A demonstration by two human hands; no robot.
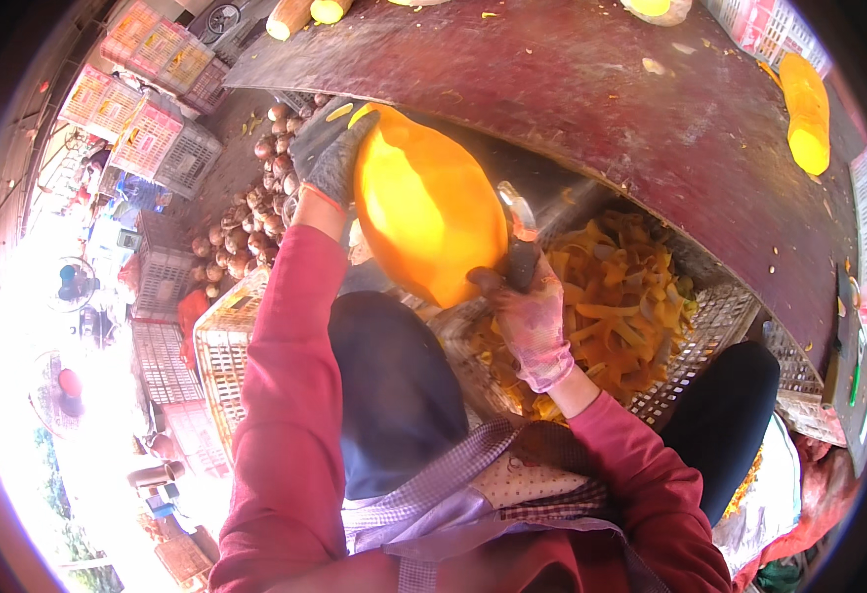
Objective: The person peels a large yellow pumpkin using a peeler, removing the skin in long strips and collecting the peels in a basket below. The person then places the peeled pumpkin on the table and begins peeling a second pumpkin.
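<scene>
A large orange pumpkin point(429, 207), its visible surface smooth and skinless, is held tilted over my lap. My left hand point(340, 159), in a dark grey glove, grips its far left end. In a pink glove with dark fingertips, my right hand point(533, 326) closes around a peeler point(518, 211) with a metal head. The peeler is at the pumpkin's right side; I cannot tell if its blade touches. Below my right hand, a plastic crate point(726, 315) holds a heap of orange peelings point(611, 296).
A worn reddish board table point(552, 89) spans the far side, bearing a peeled squash point(806, 111) at right. Many round brown onion-like vegetables point(255, 222) lie on the floor at left. Another crate point(218, 348) stands beside my left leg, with stacked crates point(155, 133) beyond.
</scene>
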